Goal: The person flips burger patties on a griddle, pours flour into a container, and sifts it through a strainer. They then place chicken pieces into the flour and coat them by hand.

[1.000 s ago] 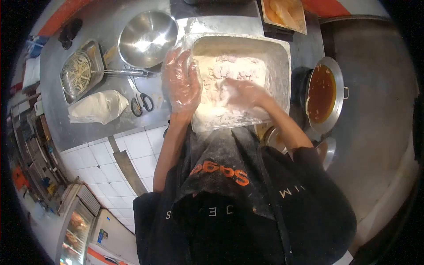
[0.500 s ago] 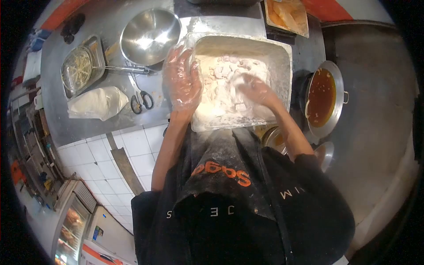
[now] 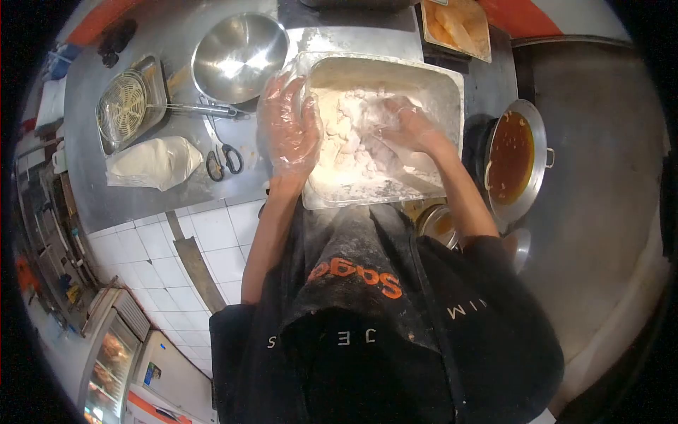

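A rectangular tub (image 3: 431,76) holds white flour (image 3: 330,172) with several flour-coated pieces (image 3: 347,131) in it. My left hand (image 3: 291,131), in a clear plastic glove, lies against the tub's left wall with its fingers spread. Inside the tub, over the flour's right side, my right hand (image 3: 411,127) is gloved too; its fingers are apart at the pieces and partly blurred by motion. The fingertips are dusted with flour, and I see nothing gripped in them.
Left of the tub are a steel bowl (image 3: 240,60), scissors (image 3: 223,161), a wire strainer (image 3: 121,109) on a tray and a white bag (image 3: 154,164). At right stands a pan of brown oil (image 3: 511,159). A container of orange pieces (image 3: 455,28) sits at the back.
My right hand has shifted slightly, and its fingers now show apart instead of bunched and blurred. Some coated pieces have moved. My left hand has stayed at the tub's wall.
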{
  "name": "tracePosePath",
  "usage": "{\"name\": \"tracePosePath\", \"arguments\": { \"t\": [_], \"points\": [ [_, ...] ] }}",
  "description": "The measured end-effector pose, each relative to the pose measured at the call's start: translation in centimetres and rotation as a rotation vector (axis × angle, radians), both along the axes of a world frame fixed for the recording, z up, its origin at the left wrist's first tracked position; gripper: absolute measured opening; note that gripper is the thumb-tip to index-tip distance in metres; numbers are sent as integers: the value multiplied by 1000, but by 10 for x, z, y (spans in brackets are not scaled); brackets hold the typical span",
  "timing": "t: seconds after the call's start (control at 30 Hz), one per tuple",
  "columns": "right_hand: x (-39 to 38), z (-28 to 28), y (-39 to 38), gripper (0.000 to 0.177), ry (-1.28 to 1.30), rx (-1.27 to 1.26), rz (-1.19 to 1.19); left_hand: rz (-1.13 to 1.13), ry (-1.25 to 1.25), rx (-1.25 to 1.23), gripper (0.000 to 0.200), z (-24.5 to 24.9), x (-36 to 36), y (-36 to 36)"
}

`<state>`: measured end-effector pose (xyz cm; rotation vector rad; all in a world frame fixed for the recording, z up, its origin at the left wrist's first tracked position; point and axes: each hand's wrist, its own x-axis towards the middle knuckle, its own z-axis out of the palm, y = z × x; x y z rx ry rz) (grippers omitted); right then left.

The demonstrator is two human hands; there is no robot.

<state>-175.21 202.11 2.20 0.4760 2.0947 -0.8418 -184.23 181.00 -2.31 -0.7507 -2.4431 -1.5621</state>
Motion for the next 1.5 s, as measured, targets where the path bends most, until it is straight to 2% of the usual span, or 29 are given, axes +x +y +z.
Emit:
{"name": "tracePosePath", "arguments": {
  "t": [0.07, 0.1, 0.17, 0.2, 0.23, 0.27, 0.3, 0.33, 0.37, 0.43, 0.47, 0.53, 0.57, 0.63, 0.67, 0.7, 0.77, 0.8, 0.87, 0.9, 0.97, 1.07, 1.1, 1.17, 1.27, 1.33, 1.37, 1.43, 1.5],
  "points": [
    [14, -32, -14, 73, 63, 366, -10, -50, -149, 237, 45, -4, 3, 2],
    [18, -41, -25, 73, 64, 369, -10, -50, -148, 240, 45, -7, 2, 4],
    [26, -44, -57, 83, -28, 346, 218, -43, -189, 216, 47, -9, 2, 2],
    [19, -14, -62, 80, -143, 227, 5, -39, -191, 216, 47, -9, 3, 2],
    [27, -27, -54, 80, -137, 229, 9, -34, -214, 231, 47, -8, 3, 3],
    [45, -49, -41, 76, -5, 187, 64, -30, -239, 245, 46, -5, 3, 3],
    [41, -39, -42, 72, 128, 145, 119, -26, -234, 246, 46, 0, 3, 1],
    [34, -25, -33, 65, -73, 138, 49, -26, -166, 168, 52, 6, 3, -2],
    [30, -8, -28, 65, -66, 141, 56, -22, -97, 91, 57, 10, 2, -3],
    [38, 14, -3, 62, 41, -12, -170, -17, -111, 69, 57, 14, 1, -2],
    [46, 10, 8, 62, 36, -13, -160, -23, -135, 43, 57, 14, 2, -3],
    [64, -6, 23, 59, 510, 152, -93, -11, -150, 100, 58, -1, 4, -1],
    [62, -3, 29, 59, 510, 150, -101, -10, -155, 161, 58, -6, 4, 1],
    [48, 10, 42, 59, 179, -50, 127, -36, -168, 218, 53, -8, 2, 1],
    [45, 12, 44, 59, 178, -49, 120, -53, -184, 275, 48, -3, 1, 1],
    [40, 14, 42, 65, 235, 75, 81, -57, -183, 276, 48, 1, -1, 0],
    [33, 9, 26, 71, 288, 198, 39, 38, 116, -191, 50, 12, -1, -5],
    [29, 1, 5, 77, 270, 306, 43, 33, 116, -190, 50, 7, 0, -3],
    [23, -8, -29, 82, 251, 413, 51, -21, -227, 260, 41, -8, 2, 1],
    [23, -10, -45, 83, 166, 401, 145, -20, -229, 257, 41, -3, 3, -1],
    [28, -11, -55, 83, 87, 389, 246, -30, -73, 42, 57, 6, 2, -2],
    [36, 1, -43, 72, -57, 168, 130, -61, -60, 131, 59, 1, 1, -2],
    [36, 2, -40, 72, -52, 172, 135, -55, -54, 135, 59, 4, 1, -2],
    [39, -8, -34, 79, -109, 163, 68, 9, -5, -116, 61, 12, 2, -4],
    [39, -6, -48, 75, -68, 235, 98, -26, -70, 40, 54, 9, 1, -4],
    [37, -4, -52, 75, -113, 275, 85, 16, -1, -55, 49, 9, 0, -6],
    [45, -16, -46, 69, -2, 278, 94, 47, 73, -156, 44, 10, 0, -8],
    [59, -37, -25, 64, 112, 280, 103, 56, 64, -107, 42, 6, -1, -7],
    [58, -38, 0, 54, 136, 13, -96, 75, 62, -54, 39, 2, -1, -5]
  ]
}}
